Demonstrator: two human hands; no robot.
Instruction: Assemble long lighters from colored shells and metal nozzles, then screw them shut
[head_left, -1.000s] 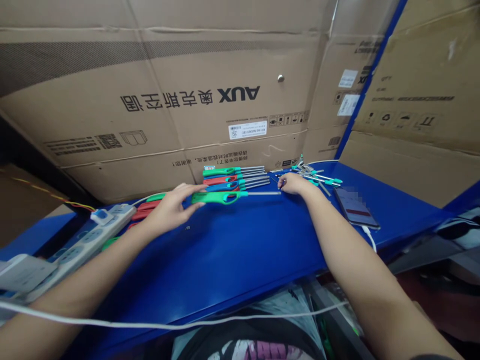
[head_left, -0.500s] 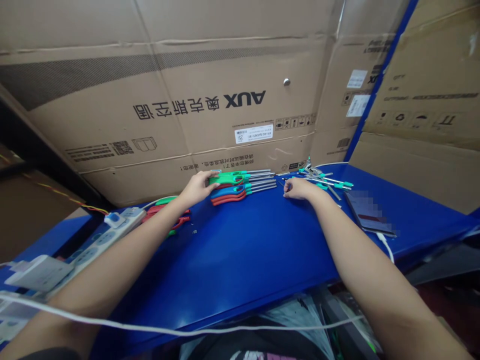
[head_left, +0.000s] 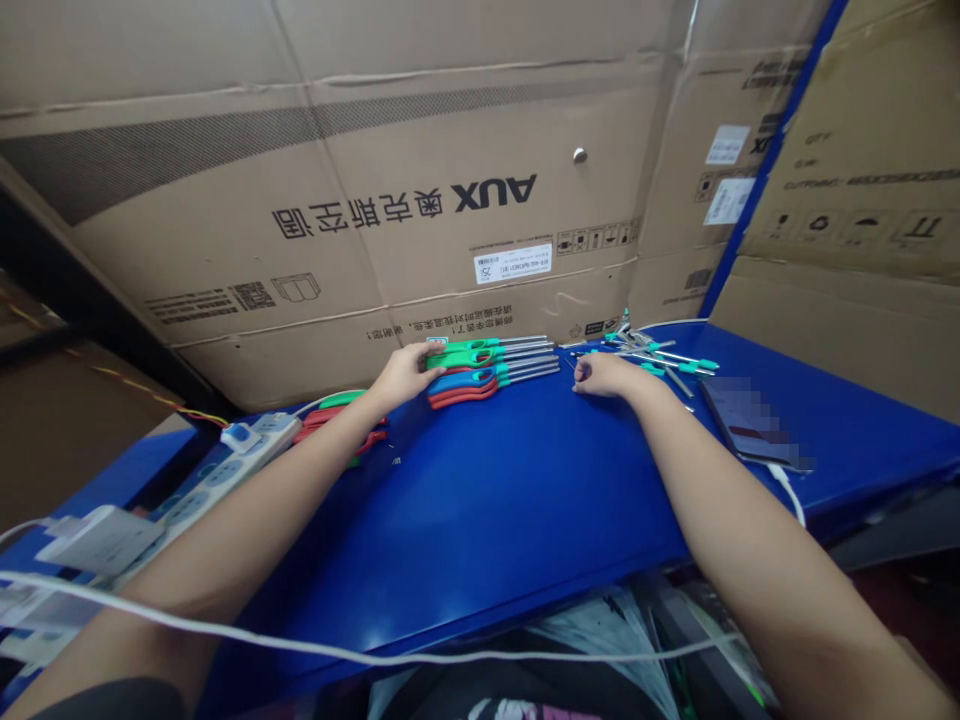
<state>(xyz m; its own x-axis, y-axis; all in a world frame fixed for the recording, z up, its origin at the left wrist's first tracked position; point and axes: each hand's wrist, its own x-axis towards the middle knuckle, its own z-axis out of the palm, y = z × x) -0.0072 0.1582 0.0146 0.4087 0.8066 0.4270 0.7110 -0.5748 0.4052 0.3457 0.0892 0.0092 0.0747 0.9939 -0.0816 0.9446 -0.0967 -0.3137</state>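
Head view: keep your left hand (head_left: 405, 372) lightly pinched on the end of the green handle (head_left: 459, 359), and square it with the stacked handles (head_left: 463, 384) near the blue bench's (head_left: 480, 520) back edge, rods (head_left: 538, 360) level. Your right hand (head_left: 606, 374) curls beside the loose metal parts (head_left: 679, 362) toward the back right corner; whether its fingertips close on anything, you cannot tell. A second ago, the green handle was held in front of the stack; now it lies on it.
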